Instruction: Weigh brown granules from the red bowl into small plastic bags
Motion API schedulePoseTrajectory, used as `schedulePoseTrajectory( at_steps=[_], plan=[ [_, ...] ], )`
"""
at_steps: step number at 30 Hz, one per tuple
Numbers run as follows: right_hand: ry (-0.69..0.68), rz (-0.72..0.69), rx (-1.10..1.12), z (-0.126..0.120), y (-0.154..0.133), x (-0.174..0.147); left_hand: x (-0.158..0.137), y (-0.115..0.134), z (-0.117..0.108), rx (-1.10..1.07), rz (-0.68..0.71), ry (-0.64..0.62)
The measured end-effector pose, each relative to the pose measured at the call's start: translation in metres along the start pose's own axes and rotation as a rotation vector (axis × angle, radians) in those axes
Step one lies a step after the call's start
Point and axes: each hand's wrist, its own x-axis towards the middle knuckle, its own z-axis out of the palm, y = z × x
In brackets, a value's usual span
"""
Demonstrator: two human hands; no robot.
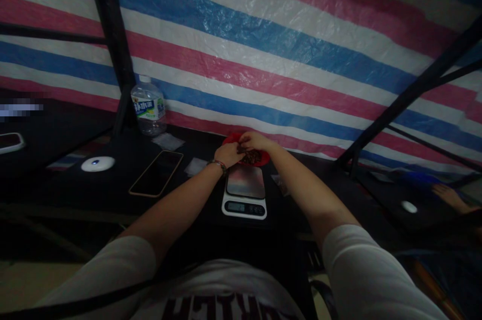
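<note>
A red dish (266,158) holding small dark brown pieces (252,156) sits behind a white digital scale (245,184). My left hand (229,154), with a bracelet at its wrist, reaches over the dish's left side with its fingers drawn together. Over the back of the dish, my right hand (256,141) bends inward, its fingers closed and meeting those of the left. What the fingertips hold is too small and dark to make out. The metal platform of the scale is bare, and its display is lit but unreadable.
Left of the scale lie a smartphone (157,173), small clear bags (196,166) and a white oval device (98,163). A clear plastic bottle (149,109) stands by the frame post. Another clear bag (280,184) lies under my right forearm. At far right, another person's hand (446,193) shows.
</note>
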Motion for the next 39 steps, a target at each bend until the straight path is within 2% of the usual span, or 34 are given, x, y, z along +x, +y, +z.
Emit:
schedulePoseTrajectory(
  at_steps=[5, 7, 9, 11, 13, 16, 22, 31, 36, 39],
  plan=[
    [0.097, 0.019, 0.195, 0.003, 0.002, 0.001, -0.002, -0.003, -0.001, -0.011, -0.005, 0.011],
    [0.133, 0.063, 0.158, 0.0, 0.002, -0.002, -0.002, -0.004, -0.002, -0.009, -0.017, 0.006],
    [0.122, 0.144, 0.017, -0.004, 0.004, -0.007, -0.002, -0.006, -0.002, -0.001, -0.033, 0.006],
    [0.023, 0.199, -0.189, -0.005, 0.006, -0.012, -0.003, -0.008, -0.001, 0.014, -0.038, 0.007],
    [-0.128, 0.197, -0.37, -0.002, 0.009, -0.017, -0.003, -0.01, -0.001, 0.027, -0.032, 0.008],
    [-0.246, 0.155, -0.465, 0.008, 0.01, -0.022, -0.005, -0.01, -0.002, 0.034, -0.025, 0.001],
    [-0.157, 0.097, -0.447, 0.024, 0.005, -0.023, -0.011, -0.007, -0.009, 0.049, -0.021, -0.008],
    [-0.136, 0.117, -0.421, 0.025, 0.011, -0.02, -0.016, -0.007, -0.014, 0.055, -0.066, -0.026],
    [0.083, 0.1, -0.432, 0.016, 0.011, -0.018, -0.016, -0.008, -0.014, 0.046, -0.057, -0.021],
    [0.088, 0.083, -0.428, 0.014, 0.01, -0.017, -0.016, -0.009, -0.013, 0.044, -0.057, -0.011]
  ],
)
